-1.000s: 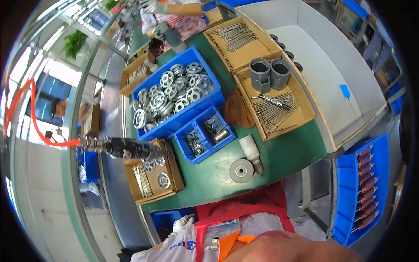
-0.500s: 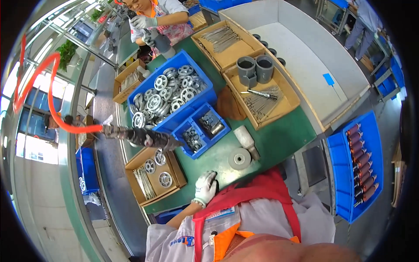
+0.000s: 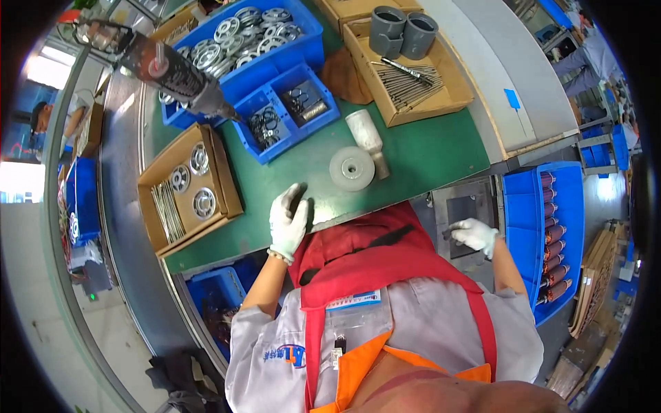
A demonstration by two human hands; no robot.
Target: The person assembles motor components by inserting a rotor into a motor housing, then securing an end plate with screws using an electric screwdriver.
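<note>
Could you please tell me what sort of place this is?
Probably a factory assembly workshop: a blue bin of metal wheels stands on the green workbench, and a blue tray holds rotor-like parts.

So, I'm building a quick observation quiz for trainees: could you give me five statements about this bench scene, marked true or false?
1. The white-gloved left hand is at the near edge of the green tabletop. True.
2. The white-gloved right hand rests on the green tabletop. False: the right hand is off the tabletop, left of a long blue plastic bin.
3. Two grey plastic cylinders stand in a brown cardboard box with thin metal rods. True.
4. The cardboard box at left holds five silver spoked discs. False: it shows three.
5. The round grey wheel sits inside the divided blue tray. False: it is on the green tabletop.
</note>
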